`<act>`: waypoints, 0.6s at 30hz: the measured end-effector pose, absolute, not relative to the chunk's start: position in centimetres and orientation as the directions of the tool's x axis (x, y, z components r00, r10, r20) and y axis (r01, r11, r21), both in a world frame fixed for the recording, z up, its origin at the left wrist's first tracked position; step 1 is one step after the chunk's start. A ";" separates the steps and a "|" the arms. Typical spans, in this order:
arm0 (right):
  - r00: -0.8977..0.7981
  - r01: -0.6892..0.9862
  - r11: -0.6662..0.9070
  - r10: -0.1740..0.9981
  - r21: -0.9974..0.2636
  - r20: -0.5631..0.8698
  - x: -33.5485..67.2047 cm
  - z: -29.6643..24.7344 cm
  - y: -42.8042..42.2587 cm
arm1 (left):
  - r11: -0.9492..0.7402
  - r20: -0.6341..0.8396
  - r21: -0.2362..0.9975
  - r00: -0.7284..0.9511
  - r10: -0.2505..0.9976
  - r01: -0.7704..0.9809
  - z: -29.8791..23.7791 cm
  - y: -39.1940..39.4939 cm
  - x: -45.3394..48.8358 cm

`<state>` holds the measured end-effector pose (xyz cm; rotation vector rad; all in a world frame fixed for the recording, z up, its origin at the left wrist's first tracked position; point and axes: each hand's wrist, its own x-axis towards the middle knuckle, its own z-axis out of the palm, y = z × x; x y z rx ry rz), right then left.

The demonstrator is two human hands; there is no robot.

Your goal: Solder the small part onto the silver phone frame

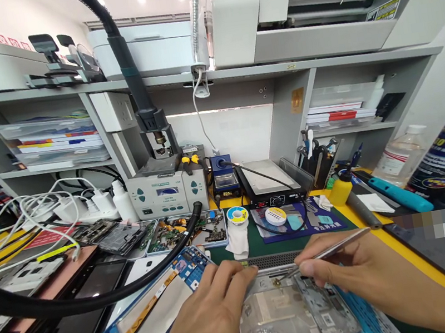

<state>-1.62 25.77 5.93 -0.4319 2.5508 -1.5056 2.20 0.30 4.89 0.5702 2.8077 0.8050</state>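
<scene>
Hands (215, 311) at a bare device frame (271, 325), metal tweezers (340, 245) in the right.

One camera rode on the person's head, facing forward and down over the workbench (410, 258). It looked from close above the left hand (213, 308) and right hand (344, 268), near, towards the grey shelf (250, 71), far. The left and right edges seemed stretched, so depth there was hard to judge.
</scene>
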 end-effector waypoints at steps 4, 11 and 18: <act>-0.947 -0.183 0.481 -0.321 -0.857 0.022 -1.4 6.0 25.6 | 0.784 -0.051 0.539 -0.916 0.397 0.309 5.0 0.3 2.3; -0.972 -0.204 0.480 -0.202 -0.853 0.119 -1.9 6.3 27.2 | 0.769 -0.042 0.544 -0.904 0.425 0.336 5.0 -0.1 2.2; -0.937 -0.324 0.653 -0.126 -0.684 0.325 -1.1 7.1 30.7 | 0.767 -0.012 0.494 -0.879 0.477 0.410 4.6 -0.5 1.6</act>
